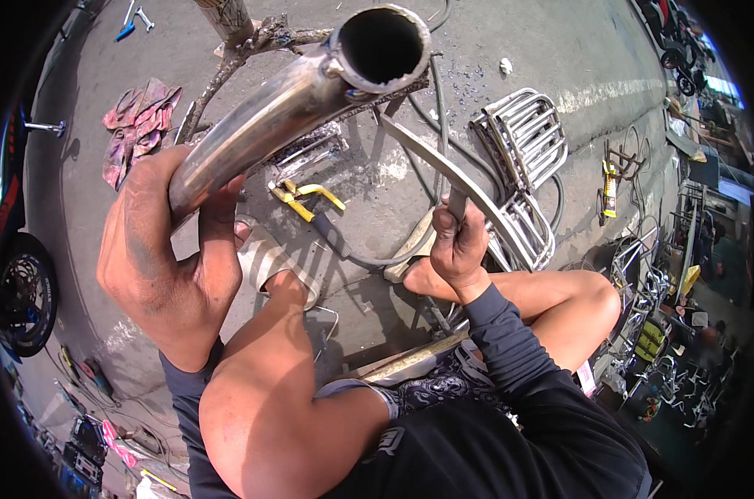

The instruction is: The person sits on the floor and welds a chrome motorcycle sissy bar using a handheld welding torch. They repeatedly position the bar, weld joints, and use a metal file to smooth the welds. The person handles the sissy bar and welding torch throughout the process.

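- Left hand (pixel 165 258): fingers wrapped round the lower end of a metal tube (pixel 260 133), grip closed.
- Right hand (pixel 460 245): thumb and fingers closed in a pinch on a short flat metal piece (pixel 457 202), beside a curved metal strip (pixel 437 158). Whether piece and strip are joined, cannot tell.
- Tube: runs from the left fingers toward 2 o'clock, slanting across the view; open mouth at that far end, rim rough. Left hand is the nearer one.
- Strip: bowed, long axis roughly 11 to 5 o'clock; upper end lies at 11 o'clock from the right fingers, so right hand is nearer here.
- Key relation: the tube's mouth also lies at about 11 o'clock from the right fingers, past the strip's upper end. That end shows just below the mouth; touching or apart, cannot judge the depth.
- Further out, clock hours from the view's centre: yellow clamp (pixel 292 200) on the floor (pixel 560 58) at 10, dark handle and cable trailing from it.
- Rough metal stand (pixel 227 21) at 11, part hidden behind the tube.
- Silver barred rack (pixel 531 137) at 2, on the floor.
- Stained pink cloth (pixel 140 125) at 10, crumpled, beyond the clamp.
- Motorcycle wheel (pixel 27 291) at 9, near the rim.
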Available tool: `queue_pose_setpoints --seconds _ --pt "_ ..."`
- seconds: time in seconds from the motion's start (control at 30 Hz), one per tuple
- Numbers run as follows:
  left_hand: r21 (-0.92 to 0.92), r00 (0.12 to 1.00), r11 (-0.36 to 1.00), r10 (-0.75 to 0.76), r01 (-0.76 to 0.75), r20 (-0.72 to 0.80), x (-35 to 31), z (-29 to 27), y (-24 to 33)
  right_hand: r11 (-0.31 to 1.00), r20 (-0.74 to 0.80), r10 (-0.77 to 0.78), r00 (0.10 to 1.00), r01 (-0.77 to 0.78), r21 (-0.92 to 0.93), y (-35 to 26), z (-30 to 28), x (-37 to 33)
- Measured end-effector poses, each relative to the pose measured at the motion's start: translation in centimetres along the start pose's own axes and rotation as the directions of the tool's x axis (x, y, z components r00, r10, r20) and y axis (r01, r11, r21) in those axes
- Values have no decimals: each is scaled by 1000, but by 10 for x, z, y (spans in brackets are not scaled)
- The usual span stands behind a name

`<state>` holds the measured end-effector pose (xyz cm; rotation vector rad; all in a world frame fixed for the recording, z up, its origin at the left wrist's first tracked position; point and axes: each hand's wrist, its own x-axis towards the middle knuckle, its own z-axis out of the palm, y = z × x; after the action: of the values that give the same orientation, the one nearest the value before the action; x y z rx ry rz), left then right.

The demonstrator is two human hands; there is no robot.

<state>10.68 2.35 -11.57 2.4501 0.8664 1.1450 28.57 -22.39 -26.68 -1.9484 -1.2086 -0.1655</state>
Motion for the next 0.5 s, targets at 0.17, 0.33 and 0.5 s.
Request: queue_pose_setpoints --seconds 0.17,0.33,0.5 --pt "6 997 1000 -11 10 80 4 -1 -8 991 -164 -3 986 25 130 -21 23 26" --pt "86 959 987 109 -136 262 21 -8 -6 982 84 189 978 -189 3 -14 45 45" --pt "11 997 999 32 -33 75 7 11 4 897 -215 90 972 15 443 -19 43 34"
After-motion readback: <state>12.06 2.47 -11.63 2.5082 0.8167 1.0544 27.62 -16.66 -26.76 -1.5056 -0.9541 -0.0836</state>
